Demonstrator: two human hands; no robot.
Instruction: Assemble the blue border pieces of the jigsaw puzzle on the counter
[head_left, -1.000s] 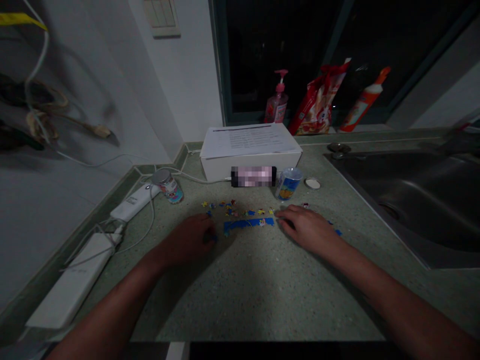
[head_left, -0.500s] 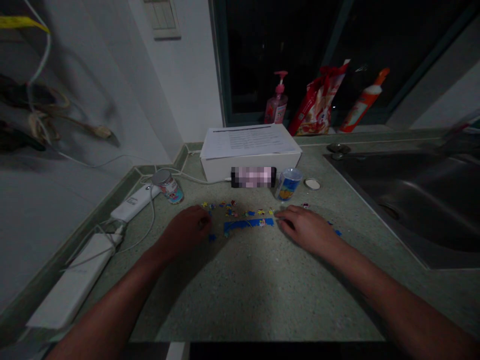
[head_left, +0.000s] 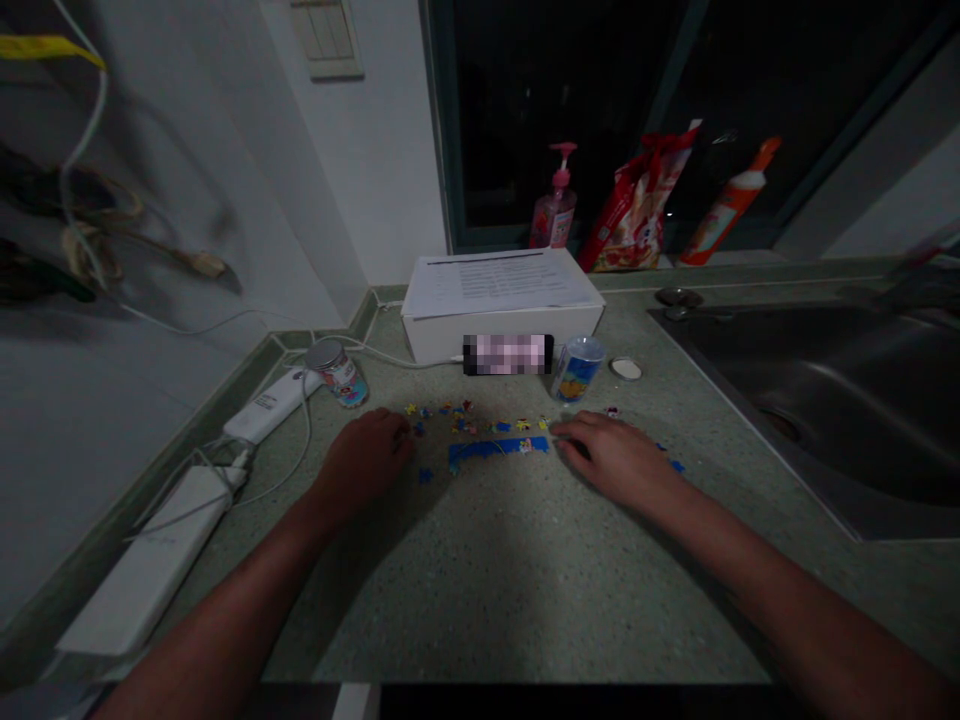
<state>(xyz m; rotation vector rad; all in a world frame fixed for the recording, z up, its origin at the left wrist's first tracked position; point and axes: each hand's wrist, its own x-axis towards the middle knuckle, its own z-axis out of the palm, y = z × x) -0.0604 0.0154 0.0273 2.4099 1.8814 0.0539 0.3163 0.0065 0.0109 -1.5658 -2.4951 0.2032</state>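
A joined strip of blue jigsaw puzzle pieces (head_left: 495,449) lies on the counter between my hands. Just behind it several loose puzzle pieces (head_left: 522,425) are scattered in a rough row. My left hand (head_left: 367,452) rests to the left of the strip, its fingers loosely curved and apart, with nothing visible in them. Close to its fingertips lie small pieces, and a blue puzzle piece (head_left: 426,475) sits nearer to me. On the other side my right hand (head_left: 609,452) lies with fingers stretched toward the strip's right end and the thumb apart. More pieces (head_left: 677,466) lie beyond its wrist.
A blue can (head_left: 577,371) and round lid (head_left: 625,369) stand behind my right hand; a lidded jar (head_left: 339,375) is at left. A phone (head_left: 508,355) leans on a white box (head_left: 502,325). Power strips (head_left: 135,575) line the left wall; a sink (head_left: 750,400) is right.
My left hand has drawn back slightly to the left, away from the pieces, uncovering more of them. My right hand and the strip look unchanged.
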